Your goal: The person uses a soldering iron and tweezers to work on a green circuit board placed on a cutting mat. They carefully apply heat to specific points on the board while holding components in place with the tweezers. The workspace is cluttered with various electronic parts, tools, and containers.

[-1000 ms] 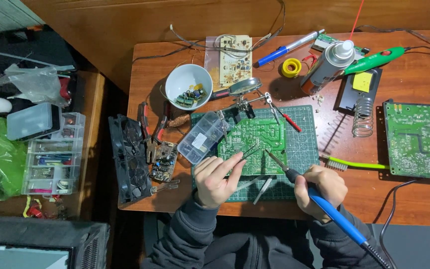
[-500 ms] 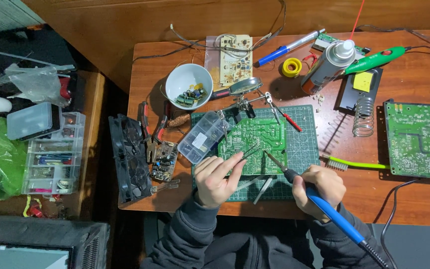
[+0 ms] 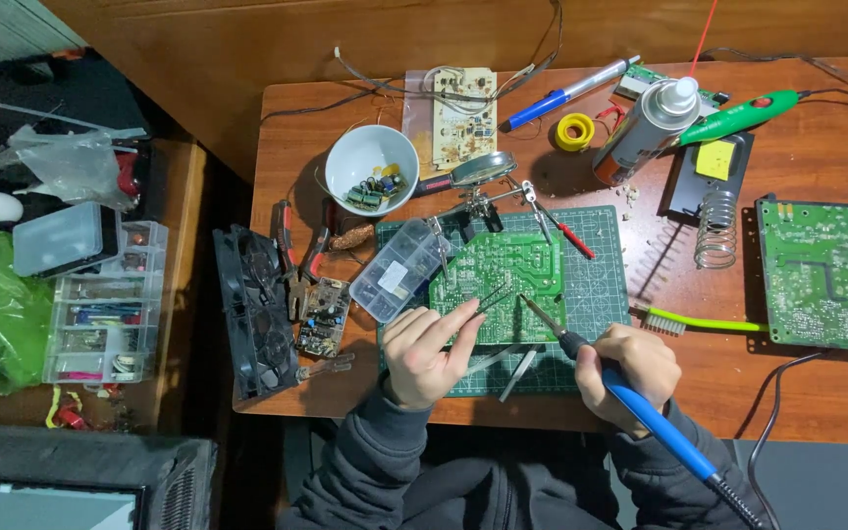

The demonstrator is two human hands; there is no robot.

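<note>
Soldering step: left hand (image 3: 424, 348) pinches tweezers (image 3: 491, 299) on board (image 3: 503, 270); right hand (image 3: 630, 373) grips iron (image 3: 640, 407), tip at tweezers' 4 o'clock. Next needs steady tip contact.

Circuit board (image 3: 503, 280): I see it green, flat on the cutting mat.
Tweezers (image 3: 491, 299): thin, dark, tips resting on the board.
Soldering iron (image 3: 630, 402): blue handle, angled, tip at the board's edge.

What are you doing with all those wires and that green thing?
A person sits at a wooden desk working on a green circuit board that lies on a green cutting mat. The left hand pinches tweezers against the board. The right hand holds a blue soldering iron, its tip close to the same spot. A white bowl of small parts stands farther back.
</note>
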